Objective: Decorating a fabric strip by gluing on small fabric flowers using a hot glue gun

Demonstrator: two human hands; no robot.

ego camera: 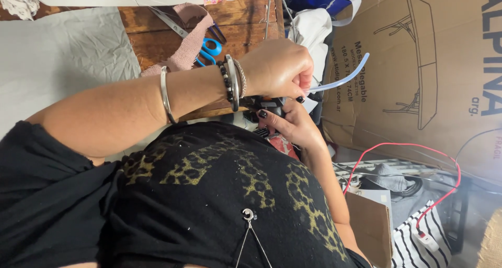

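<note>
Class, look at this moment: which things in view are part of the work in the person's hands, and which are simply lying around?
In use:
left hand pinching a translucent glue stick
right hand gripping a dark tool, mostly hidden

Lying about:
blue-handled scissors
pink fabric strip
red cable
cardboard box
grey cloth

A: Where does the single view sit?
B: On the person's head, looking steeply down and close over the chest toward the wooden table (157, 35)'s edge and cardboard box (418, 74).
</note>
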